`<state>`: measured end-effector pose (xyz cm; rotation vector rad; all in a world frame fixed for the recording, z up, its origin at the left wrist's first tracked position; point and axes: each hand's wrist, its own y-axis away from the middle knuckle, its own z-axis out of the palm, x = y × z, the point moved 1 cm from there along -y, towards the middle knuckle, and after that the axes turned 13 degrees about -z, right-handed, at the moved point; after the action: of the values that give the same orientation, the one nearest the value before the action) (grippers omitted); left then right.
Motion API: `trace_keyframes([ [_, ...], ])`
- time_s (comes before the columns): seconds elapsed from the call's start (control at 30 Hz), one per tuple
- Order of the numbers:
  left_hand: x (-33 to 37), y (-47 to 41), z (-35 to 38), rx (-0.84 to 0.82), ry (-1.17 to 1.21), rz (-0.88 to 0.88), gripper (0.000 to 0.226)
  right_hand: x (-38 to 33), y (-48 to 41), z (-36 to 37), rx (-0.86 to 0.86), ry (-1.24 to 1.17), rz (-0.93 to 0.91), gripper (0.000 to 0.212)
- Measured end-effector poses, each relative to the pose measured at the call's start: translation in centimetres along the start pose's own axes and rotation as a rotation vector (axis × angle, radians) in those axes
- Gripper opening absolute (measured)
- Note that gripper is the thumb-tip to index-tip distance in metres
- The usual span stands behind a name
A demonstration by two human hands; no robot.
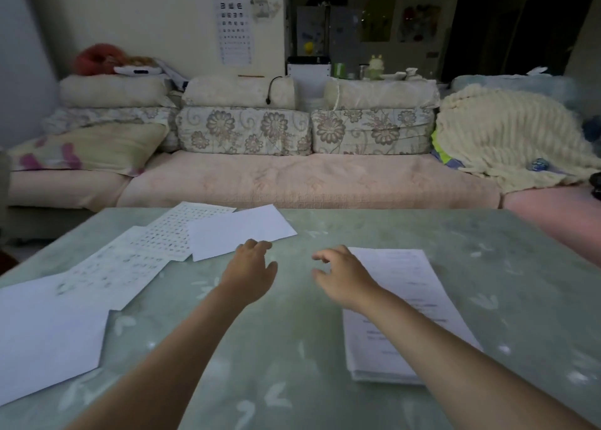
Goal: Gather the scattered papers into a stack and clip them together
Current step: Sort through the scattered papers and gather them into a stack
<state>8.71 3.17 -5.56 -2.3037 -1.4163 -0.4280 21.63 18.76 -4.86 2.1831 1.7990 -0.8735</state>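
Several loose papers lie on the left half of the green table. A blank white sheet sits farthest back, overlapping a printed sheet. Another printed sheet and a large blank sheet lie nearer the left edge. A stack of printed papers rests on the right. My left hand reaches forward, its fingertips at the near edge of the blank white sheet, holding nothing. My right hand hovers with loosely curled fingers over the stack's left corner, empty. No clip is visible.
A pink sofa with floral cushions runs behind the table's far edge. A cream knitted blanket is heaped at its right end. Bare tabletop lies between the loose sheets and the stack.
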Motion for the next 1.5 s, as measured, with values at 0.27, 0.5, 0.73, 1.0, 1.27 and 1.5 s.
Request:
trace_keyframes([
  [0.27, -11.3, -5.8, -1.1, -0.021, -0.138, -0.115, 0.055, -6.0, -11.2, 10.0, -0.204, 0.084, -0.087, 0.062],
  [0.5, -17.2, -9.8, -1.4, 0.078, -0.225, -0.082, 0.055, -9.7, -20.7, 17.0, -0.254, 0.176, -0.135, 0.099],
  [0.73, -24.2, -12.6, -2.0, -0.115, -0.325, -0.367, 0.105, -9.4, -23.8, 20.8, -0.226, 0.346, -0.083, 0.099],
  [1.0, -22.2, -10.0, -3.4, 0.028, -0.473, -0.238, 0.059, -9.5, -22.4, 18.9, -0.026, 0.264, -0.266, 0.016],
  [1.27, -23.6, -7.0, -9.0, -0.135, 0.086, -0.417, 0.023, -11.0, -20.0, 19.7, -0.212, 0.07, -0.396, 0.048],
  [1.5, -29.9, -5.2, -10.3, 0.066, -0.147, -0.723, 0.038, -14.7, -18.9, 18.2, -0.596, -0.166, -0.345, 0.085],
])
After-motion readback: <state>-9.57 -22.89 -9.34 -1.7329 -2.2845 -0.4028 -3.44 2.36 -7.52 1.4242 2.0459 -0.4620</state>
